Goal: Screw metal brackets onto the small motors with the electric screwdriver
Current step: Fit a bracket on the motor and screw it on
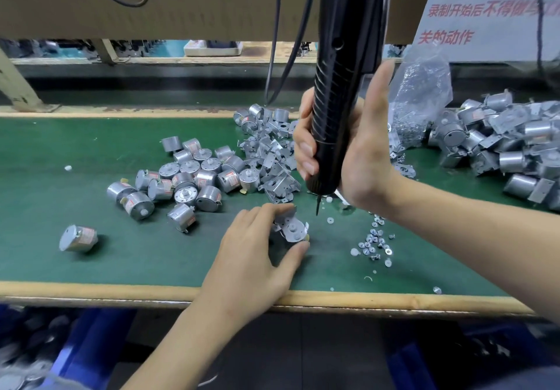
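Left grip (257, 250), near the front edge of the green surface (121, 264), curls thumb and fingers round a small silver motor (294, 233) topped by a pale metal bracket (284, 215). Just beside it, toward the right edge, hangs the bit of a black electric screwdriver (336, 101), which the right grip (360, 150) clasps upright.
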{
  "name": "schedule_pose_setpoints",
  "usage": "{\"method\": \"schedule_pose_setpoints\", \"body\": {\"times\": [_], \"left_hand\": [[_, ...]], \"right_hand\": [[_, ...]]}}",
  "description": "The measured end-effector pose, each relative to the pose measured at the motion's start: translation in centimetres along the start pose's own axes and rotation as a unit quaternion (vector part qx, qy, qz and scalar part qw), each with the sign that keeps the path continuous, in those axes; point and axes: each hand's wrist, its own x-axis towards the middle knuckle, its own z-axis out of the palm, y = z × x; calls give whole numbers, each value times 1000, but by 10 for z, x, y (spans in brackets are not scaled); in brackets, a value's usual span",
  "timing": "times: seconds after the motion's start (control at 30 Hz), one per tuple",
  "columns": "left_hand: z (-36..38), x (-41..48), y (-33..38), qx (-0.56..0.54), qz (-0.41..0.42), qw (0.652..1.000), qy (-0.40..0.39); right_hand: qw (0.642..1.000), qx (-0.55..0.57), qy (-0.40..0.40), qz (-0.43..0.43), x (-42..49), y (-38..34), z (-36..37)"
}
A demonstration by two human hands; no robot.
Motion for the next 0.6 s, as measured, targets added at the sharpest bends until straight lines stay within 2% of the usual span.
{"method": "schedule_pose_setpoints", "body": {"times": [0.27,0.6], "left_hand": [[-1,3,2,-39,-20,998,38],[0,3,4,-9,-16,999,34]], "right_hand": [[997,-41,55,37,-5,10,-34],[994,-72,76,17,-11,4,-57]]}}
